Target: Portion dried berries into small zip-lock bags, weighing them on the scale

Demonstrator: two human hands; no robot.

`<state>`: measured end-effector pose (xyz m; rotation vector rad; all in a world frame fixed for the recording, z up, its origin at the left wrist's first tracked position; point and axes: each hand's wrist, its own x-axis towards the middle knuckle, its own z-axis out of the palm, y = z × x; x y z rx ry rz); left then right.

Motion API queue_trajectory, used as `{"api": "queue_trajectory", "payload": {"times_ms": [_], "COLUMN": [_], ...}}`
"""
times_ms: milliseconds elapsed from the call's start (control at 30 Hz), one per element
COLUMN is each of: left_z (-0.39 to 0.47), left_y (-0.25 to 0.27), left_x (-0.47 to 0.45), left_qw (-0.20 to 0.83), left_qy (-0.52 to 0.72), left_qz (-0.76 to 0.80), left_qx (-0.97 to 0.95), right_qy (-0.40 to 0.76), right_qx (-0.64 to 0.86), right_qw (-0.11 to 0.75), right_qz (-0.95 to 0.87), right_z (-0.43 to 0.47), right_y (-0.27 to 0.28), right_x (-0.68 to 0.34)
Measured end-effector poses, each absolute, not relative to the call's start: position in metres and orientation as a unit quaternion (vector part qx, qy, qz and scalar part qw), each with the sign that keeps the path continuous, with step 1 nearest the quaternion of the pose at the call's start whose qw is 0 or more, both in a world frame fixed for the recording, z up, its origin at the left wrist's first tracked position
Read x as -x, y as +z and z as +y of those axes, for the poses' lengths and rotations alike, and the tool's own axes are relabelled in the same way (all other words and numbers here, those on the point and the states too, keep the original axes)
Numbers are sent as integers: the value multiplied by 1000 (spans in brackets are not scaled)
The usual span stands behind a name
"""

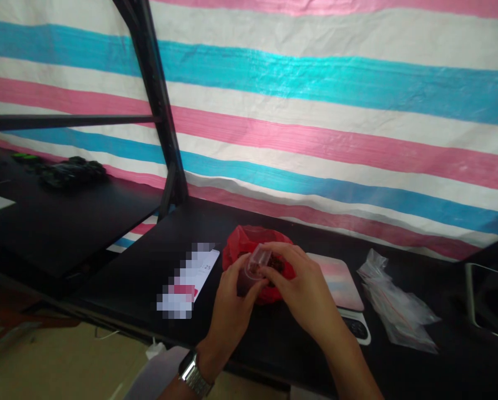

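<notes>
My left hand (pixel 232 297), with a watch (pixel 194 372) on its wrist, is closed around a clear round plastic container (pixel 245 283). Fingers of my right hand (pixel 301 286) pinch a small clear plastic cup (pixel 260 255), tilted at the container's rim. Small reddish-brown bits show at the cup's mouth, too blurred to name. Both hands are over the near part of an open red plastic bag (pixel 237 244). Inside the bag lie dark brown small pieces (pixel 277 264), partly hidden by my right hand.
A white kitchen scale (pixel 342 283) stands right of the bag, partly behind my right arm. Further right are clear zip bags (pixel 398 305) and a phone (pixel 490 300). A partly blurred-out white card or screen (pixel 207 272) lies left. A black post (pixel 157 100) rises behind the black table (pixel 136 294).
</notes>
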<state>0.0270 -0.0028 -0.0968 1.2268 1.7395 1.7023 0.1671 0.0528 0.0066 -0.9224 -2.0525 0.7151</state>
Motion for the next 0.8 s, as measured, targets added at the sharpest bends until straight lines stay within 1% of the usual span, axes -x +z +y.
{"api": "queue_trajectory", "payload": {"times_ms": [67, 133, 267, 367, 467, 600, 800], "left_z": [-3, -5, -11, -15, -16, -15, -11], "left_y": [-92, -87, -83, -82, -82, -81, -79], "left_x": [-29, -31, -32, -31, -32, -35, -35], "left_qw": [203, 186, 155, 179, 203, 207, 204], "left_qy": [614, 611, 583, 572, 578, 585, 600], "left_qz": [630, 647, 694, 704, 692, 688, 678], "left_qx": [-430, -417, -392, -382, -383, -376, -372], "right_qy": [257, 226, 136, 76, 95, 123, 219], "right_qx": [361, 377, 423, 462, 479, 497, 500], "right_qw": [401, 400, 302, 243, 208, 195, 172], "right_qz": [-802, -804, -843, -850, -848, -837, -820], "right_z": [59, 67, 83, 91, 95, 95, 91], "right_y": [5, 1, -11, -22, -31, -35, -29], "right_x": [-169, -171, -173, -170, -165, -158, -151]}}
